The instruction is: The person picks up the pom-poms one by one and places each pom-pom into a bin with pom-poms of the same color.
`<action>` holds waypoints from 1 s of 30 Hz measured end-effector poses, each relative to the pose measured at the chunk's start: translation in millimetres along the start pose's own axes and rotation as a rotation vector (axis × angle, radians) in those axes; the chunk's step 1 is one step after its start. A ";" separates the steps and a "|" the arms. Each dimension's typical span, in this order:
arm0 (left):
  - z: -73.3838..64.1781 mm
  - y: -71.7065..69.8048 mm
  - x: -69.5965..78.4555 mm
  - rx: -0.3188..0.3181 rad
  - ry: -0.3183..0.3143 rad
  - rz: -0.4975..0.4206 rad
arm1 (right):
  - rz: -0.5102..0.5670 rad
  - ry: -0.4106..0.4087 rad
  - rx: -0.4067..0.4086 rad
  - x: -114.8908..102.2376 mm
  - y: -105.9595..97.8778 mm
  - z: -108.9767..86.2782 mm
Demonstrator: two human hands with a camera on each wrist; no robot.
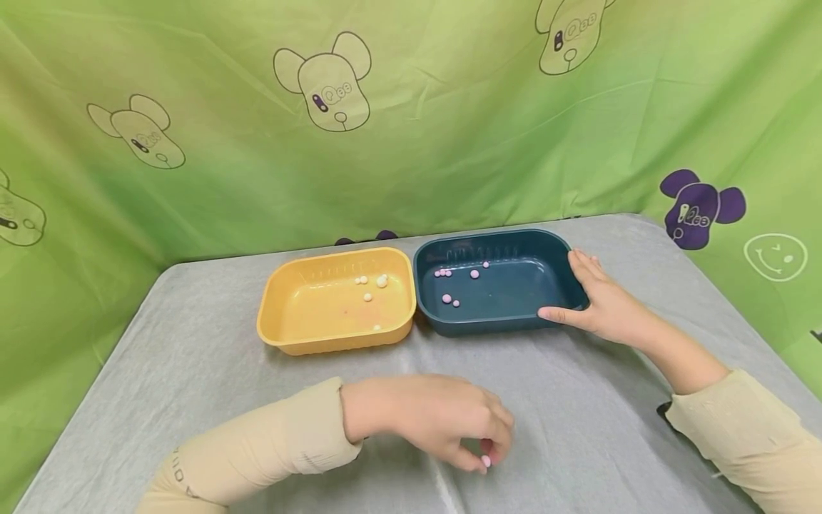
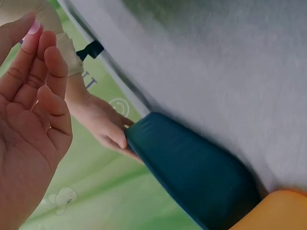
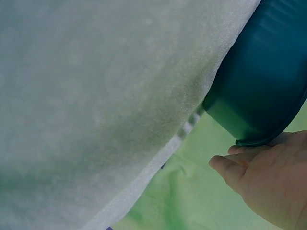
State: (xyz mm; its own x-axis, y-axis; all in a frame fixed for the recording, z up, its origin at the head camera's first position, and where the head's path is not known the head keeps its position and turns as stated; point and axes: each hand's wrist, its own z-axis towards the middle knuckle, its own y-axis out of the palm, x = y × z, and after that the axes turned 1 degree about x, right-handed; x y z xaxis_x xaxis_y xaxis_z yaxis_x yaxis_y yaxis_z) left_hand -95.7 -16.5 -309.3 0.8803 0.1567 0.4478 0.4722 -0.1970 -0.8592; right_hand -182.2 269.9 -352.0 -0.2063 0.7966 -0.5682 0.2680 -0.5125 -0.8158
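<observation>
My left hand is over the cloth in front of the two basins, pinching a small pink ball between thumb and index finger. In the left wrist view the pink ball shows at the fingertips, with the other fingers loosely bent. My right hand rests against the right end of the dark blue basin, thumb at the front rim and fairly straight fingers along the side. Several pink balls lie inside that basin. To its left, the yellow basin holds several whitish balls.
Grey cloth covers the table, slightly wrinkled near the front. The basins stand side by side near the back edge. Behind them hangs a green curtain printed with cartoon heads.
</observation>
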 end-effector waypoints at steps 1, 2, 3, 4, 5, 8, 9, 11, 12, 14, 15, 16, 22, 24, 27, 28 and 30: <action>-0.4 -0.7 -0.4 0.005 0.000 -0.005 | -0.001 -0.001 0.000 0.4 0.2 0.2; -0.8 -1.2 -0.7 0.011 0.003 -0.010 | -0.002 -0.001 0.001 0.6 0.3 0.3; -1.0 -1.6 -1.0 0.013 0.004 -0.015 | -0.003 0.000 0.000 0.6 0.3 0.4; -1.0 -2.1 -1.3 0.014 0.004 -0.016 | -0.004 0.001 -0.001 0.5 0.3 0.5; -1.0 -2.6 -1.6 0.016 0.006 -0.015 | -0.005 0.001 -0.001 0.5 0.3 0.4; -1.0 -5.0 -2.9 0.026 0.006 -0.012 | -0.006 0.001 -0.001 0.3 0.4 0.3; -1.3 -6.0 -3.5 0.030 0.005 -0.010 | -0.005 0.001 -0.001 0.2 0.4 0.2; -1.7 -8.1 -4.9 0.037 -0.003 -0.002 | -0.006 -0.001 0.000 0.1 0.3 0.0; -1.8 -9.2 -6.1 0.041 -0.009 -0.005 | -0.006 -0.001 0.000 0.0 0.3 -0.1; -2.5 -11.1 -9.0 0.055 -0.016 -0.006 | -0.005 -0.001 0.000 -0.1 0.2 -0.2; -3.0 -12.0 -10.6 0.063 -0.019 -0.011 | -0.005 -0.002 -0.001 -0.1 0.2 -0.1; -3.6 -12.9 -12.4 0.075 -0.022 -0.007 | -0.004 -0.002 -0.001 0.0 0.3 0.0; -7.4 -17.0 -20.7 0.144 -0.019 0.026 | 0.002 0.002 -0.003 0.5 0.5 0.3; -7.4 -17.7 -22.0 0.150 -0.022 0.029 | 0.000 0.002 -0.001 0.8 0.5 0.3; -7.8 -19.1 -23.5 0.156 -0.026 0.023 | -0.003 0.002 -0.001 1.3 0.6 0.4; -7.9 -19.8 -24.1 0.159 -0.029 0.026 | -0.004 0.002 -0.001 1.4 0.7 0.4; -8.6 -21.7 -25.7 0.167 -0.037 0.027 | -0.001 0.003 -0.001 1.6 0.7 0.2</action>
State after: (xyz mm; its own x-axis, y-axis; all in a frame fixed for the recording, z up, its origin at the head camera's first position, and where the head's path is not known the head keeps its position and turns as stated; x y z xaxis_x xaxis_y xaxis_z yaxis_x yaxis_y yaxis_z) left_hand -128.2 -24.5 -300.0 0.8887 0.1894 0.4176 0.4317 -0.0385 -0.9012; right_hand -182.5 270.7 -353.5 -0.2037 0.7983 -0.5667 0.2688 -0.5110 -0.8165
